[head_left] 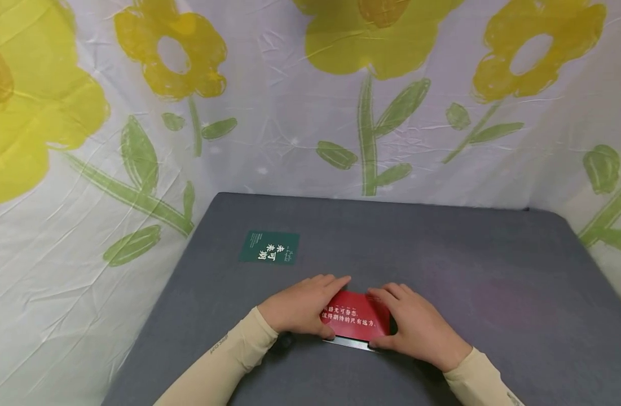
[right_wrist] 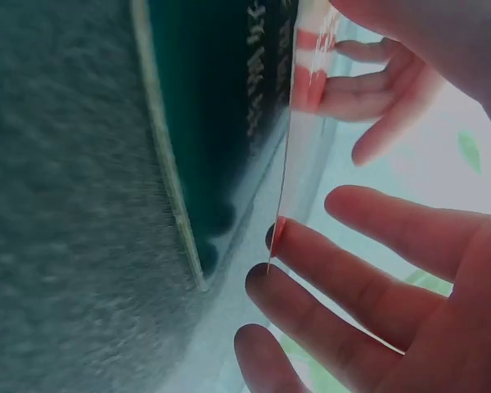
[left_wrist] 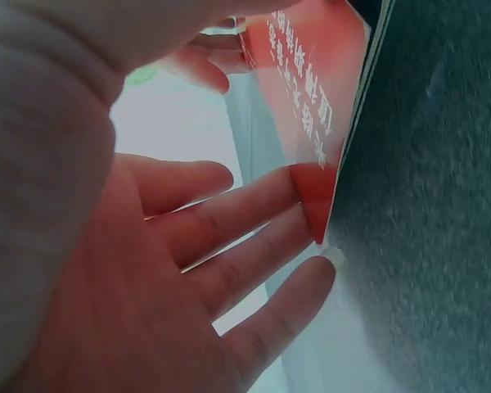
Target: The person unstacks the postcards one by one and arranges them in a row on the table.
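A red card (head_left: 352,318) with white writing is held by its two ends between my hands. My left hand (head_left: 302,304) grips the left end, thumb at the near edge and fingers at the far edge. At the other end, my right hand (head_left: 417,327) holds it the same way, thumb near and fingers far. Below the red card lies a dark green card (right_wrist: 200,123) with pale writing, and a gap shows between the two in the right wrist view. From the head, only a thin pale edge (head_left: 351,343) shows under the red card; the rest is hidden.
Farther back on the left, another green card (head_left: 269,248) with white characters lies flat on the dark grey table (head_left: 442,254). A white cloth (head_left: 280,129) printed with yellow flowers hangs behind the table and along its sides.
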Demonstrator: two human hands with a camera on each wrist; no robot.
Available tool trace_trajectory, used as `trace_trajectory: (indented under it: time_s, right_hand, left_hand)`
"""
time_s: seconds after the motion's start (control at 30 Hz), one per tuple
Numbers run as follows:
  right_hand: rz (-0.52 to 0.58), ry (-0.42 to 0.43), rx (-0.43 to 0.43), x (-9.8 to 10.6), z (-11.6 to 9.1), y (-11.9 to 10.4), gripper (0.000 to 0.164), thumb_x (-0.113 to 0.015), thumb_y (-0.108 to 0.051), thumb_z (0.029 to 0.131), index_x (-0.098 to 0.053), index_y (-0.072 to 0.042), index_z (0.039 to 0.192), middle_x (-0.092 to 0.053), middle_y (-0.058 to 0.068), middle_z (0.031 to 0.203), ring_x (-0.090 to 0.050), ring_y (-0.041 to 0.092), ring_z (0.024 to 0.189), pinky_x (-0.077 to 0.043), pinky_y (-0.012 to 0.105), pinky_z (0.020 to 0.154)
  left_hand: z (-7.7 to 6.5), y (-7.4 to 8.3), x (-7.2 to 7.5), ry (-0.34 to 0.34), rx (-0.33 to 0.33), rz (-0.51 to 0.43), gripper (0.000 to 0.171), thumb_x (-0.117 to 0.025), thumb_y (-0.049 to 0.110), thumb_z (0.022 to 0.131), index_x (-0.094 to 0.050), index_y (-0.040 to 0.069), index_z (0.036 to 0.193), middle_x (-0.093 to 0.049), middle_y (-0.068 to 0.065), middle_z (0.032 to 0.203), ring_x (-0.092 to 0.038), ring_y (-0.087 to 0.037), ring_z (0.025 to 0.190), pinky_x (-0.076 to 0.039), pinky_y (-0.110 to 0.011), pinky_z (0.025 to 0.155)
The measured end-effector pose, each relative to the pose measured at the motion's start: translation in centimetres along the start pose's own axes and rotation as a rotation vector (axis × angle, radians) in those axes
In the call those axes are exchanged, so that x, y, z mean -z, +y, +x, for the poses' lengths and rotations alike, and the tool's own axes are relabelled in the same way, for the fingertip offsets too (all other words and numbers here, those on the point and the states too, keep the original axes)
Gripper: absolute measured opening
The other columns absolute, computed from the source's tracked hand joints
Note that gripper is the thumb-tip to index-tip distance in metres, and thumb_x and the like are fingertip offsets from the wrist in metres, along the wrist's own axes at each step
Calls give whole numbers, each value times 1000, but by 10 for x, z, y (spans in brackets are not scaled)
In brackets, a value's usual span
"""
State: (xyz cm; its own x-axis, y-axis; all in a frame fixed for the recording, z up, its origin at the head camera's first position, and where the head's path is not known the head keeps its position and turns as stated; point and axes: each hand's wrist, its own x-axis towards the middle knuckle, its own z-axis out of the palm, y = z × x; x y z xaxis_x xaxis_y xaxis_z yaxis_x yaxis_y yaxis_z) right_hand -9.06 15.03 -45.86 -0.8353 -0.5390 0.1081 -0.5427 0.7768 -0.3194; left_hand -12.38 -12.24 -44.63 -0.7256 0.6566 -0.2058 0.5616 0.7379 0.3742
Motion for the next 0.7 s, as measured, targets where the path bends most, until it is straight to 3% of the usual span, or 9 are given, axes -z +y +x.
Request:
trace_trajectory:
  time_s: [0.3,0.5,0.7]
  right_hand:
    - [16,-26,6,3,31,1,86,-99,-46,71,-66,-14,143,-70,0,130,-66,22,118,-62,47,98]
    - [35,-49,8,2,58,1,86,-98,-47,74,-65,-15,146,-68,2,137,-65,24,124,-60,50,103]
    - [34,-72,-15,0,87,7,88,-97,-50,74,-63,-16,148,-67,3,141,-62,26,128,-60,52,104]
  left_hand:
    - [0,-17,14,58,29,-22,108,-95,39,80,-38,12,167,-57,-3,152,-53,-22,139,-45,-47,122]
    - [1,-43,21,79,73,-106,110,-97,35,76,-39,14,167,-55,-4,156,-50,-23,142,-44,-53,122]
    - [14,-68,31,91,109,-127,109,-98,36,75,-42,17,166,-55,-2,156,-51,-21,142,-46,-51,120]
